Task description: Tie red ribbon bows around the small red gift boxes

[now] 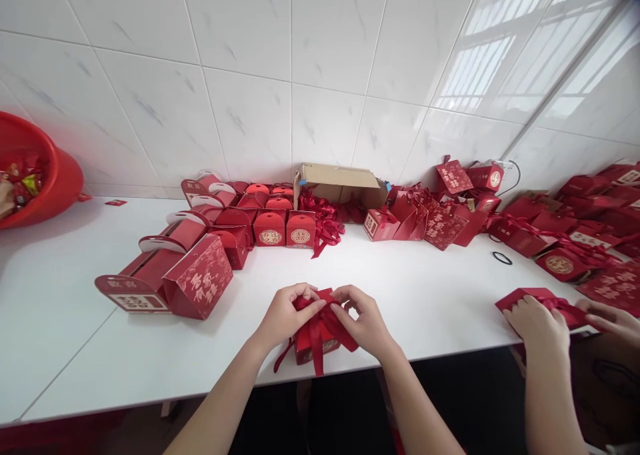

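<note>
A small red gift box point(311, 347) with a red ribbon point(320, 322) stands near the front edge of the white table point(75, 322). My left hand point(285, 314) pinches the ribbon at the box's top left, fingers closed. My right hand point(364, 318) pinches the ribbon on the top right, fingers closed too. Loose ribbon ends hang down over the box's front and past the table edge.
Open red boxes point(193, 278) lie in rows at the left and centre. A cardboard carton point(340, 183) of ribbons stands by the tiled wall. More red boxes point(565, 242) pile up on the right. A red bucket point(45, 175) sits far left. Another person's hands point(545, 325) hold a box at right.
</note>
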A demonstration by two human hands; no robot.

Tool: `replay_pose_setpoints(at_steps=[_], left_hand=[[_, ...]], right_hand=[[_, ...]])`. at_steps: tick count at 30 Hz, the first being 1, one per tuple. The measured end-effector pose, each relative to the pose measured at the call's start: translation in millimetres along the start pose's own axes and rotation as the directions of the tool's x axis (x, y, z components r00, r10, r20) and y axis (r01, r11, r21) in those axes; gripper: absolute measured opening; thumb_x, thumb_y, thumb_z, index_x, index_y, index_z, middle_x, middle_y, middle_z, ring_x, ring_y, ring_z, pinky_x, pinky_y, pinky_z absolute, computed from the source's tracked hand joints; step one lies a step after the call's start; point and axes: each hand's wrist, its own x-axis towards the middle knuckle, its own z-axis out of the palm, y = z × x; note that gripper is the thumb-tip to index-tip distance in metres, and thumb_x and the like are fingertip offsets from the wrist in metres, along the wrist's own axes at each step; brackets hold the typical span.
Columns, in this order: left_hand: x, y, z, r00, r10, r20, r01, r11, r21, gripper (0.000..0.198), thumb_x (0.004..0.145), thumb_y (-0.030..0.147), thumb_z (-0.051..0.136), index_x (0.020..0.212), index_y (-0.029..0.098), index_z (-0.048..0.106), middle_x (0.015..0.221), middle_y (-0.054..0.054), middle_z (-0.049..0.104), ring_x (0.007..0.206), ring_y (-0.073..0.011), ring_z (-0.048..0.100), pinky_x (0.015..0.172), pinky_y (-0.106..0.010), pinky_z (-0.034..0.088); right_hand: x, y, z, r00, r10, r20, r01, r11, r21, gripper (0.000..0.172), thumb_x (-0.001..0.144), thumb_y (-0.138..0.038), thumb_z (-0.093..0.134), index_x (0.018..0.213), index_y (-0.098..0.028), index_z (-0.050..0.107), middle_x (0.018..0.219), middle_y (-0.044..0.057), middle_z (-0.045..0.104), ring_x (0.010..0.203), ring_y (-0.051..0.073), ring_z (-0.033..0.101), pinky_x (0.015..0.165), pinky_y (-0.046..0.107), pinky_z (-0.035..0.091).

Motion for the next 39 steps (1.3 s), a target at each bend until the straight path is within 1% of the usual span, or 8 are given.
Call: replay_pose_setpoints(at_steps=[6,13,17,22,28,32,37,39], left_hand=[[-2.2,0.4,1.2,1.0,-0.021,-0.018,0.02,0.999,-0.038,0.038,0.075,0.031,0.062,0.058,0.021,0.029,0.074,-0.003,0.065,0.097,-0.0227,0.059,0.081,-0.032,0.046],[-3.0,-1.6,2.5,0.999,-0.041,0.02,0.043,0.993,-0.113,0.037,0.072,0.032,0.066,0.062,0.021,0.031,0.077,-0.003,0.068,0.087,-0.0204,0.062,0.078,-0.033,0.048],[-4.3,-5.1,1.2,0.998,-0.034,0.047,0.039,0.992,-0.121,0.037,0.071,0.027,0.066,0.063,0.022,0.031,0.075,-0.002,0.068,0.095,-0.0214,0.061,0.084,-0.034,0.046],[-4.7,-5.6,-2.4,0.998,-0.015,0.055,0.019,0.997,-0.072,0.031,0.071,0.027,0.067,0.066,0.022,0.038,0.077,-0.002,0.069,0.102,-0.0221,0.059,0.089,-0.035,0.044],[-2.0,-3.1,-3.6,0.997,-0.037,0.067,0.043,0.995,-0.086,0.029,0.077,0.034,0.062,0.067,0.021,0.038,0.081,-0.002,0.068,0.082,-0.0179,0.061,0.078,-0.032,0.047],[1.1,-2.4,-2.7,0.997,-0.038,0.067,0.043,0.996,-0.078,0.033,0.073,0.032,0.066,0.063,0.021,0.037,0.077,-0.001,0.069,0.09,-0.02,0.062,0.08,-0.032,0.047],[6.8,-2.3,-4.6,0.994,-0.021,0.11,0.02,1.0,0.005,0.021,0.07,0.031,0.067,0.062,0.018,0.052,0.084,-0.005,0.071,0.092,-0.0221,0.063,0.083,-0.034,0.047],[8.9,-5.0,-4.7,0.994,-0.018,0.104,0.018,1.0,-0.001,0.021,0.069,0.031,0.068,0.061,0.018,0.053,0.081,-0.005,0.071,0.091,-0.0226,0.064,0.085,-0.035,0.047]], right_hand=[[2.7,1.1,1.6,0.997,0.067,-0.038,-0.063,0.993,0.099,0.012,0.081,-0.02,0.058,0.092,-0.02,0.059,0.085,0.002,0.062,0.076,0.015,0.06,0.067,0.027,0.049],[1.0,11.3,0.5,0.984,0.143,-0.104,-0.115,0.966,0.233,0.012,0.078,-0.025,0.062,0.088,-0.02,0.058,0.075,0.001,0.059,0.071,0.014,0.058,0.064,0.027,0.047],[1.0,15.5,-3.0,0.971,0.164,-0.177,-0.112,0.956,0.27,0.014,0.076,-0.027,0.065,0.086,-0.019,0.058,0.072,0.001,0.058,0.068,0.014,0.057,0.064,0.027,0.047],[1.6,16.3,-7.1,0.982,0.132,-0.134,-0.103,0.974,0.203,0.016,0.078,-0.03,0.063,0.089,-0.019,0.063,0.076,0.002,0.058,0.071,0.015,0.057,0.065,0.028,0.048],[3.6,12.9,-12.3,0.992,0.117,-0.054,-0.113,0.99,0.079,0.013,0.082,-0.031,0.06,0.077,-0.019,0.063,0.078,0.004,0.063,0.072,0.016,0.059,0.064,0.027,0.047],[6.3,12.4,-11.3,0.987,0.131,-0.09,-0.123,0.988,0.093,0.015,0.081,-0.032,0.061,0.075,-0.018,0.062,0.072,0.003,0.065,0.066,0.015,0.06,0.063,0.028,0.047],[9.1,15.4,-13.9,0.982,0.126,-0.14,-0.12,0.991,0.054,0.014,0.078,-0.03,0.063,0.072,-0.018,0.064,0.069,0.004,0.067,0.067,0.018,0.063,0.066,0.03,0.049],[9.2,16.0,-15.8,0.977,0.127,-0.168,-0.124,0.992,0.033,0.013,0.077,-0.03,0.063,0.072,-0.018,0.064,0.069,0.004,0.067,0.068,0.018,0.063,0.067,0.031,0.05]])
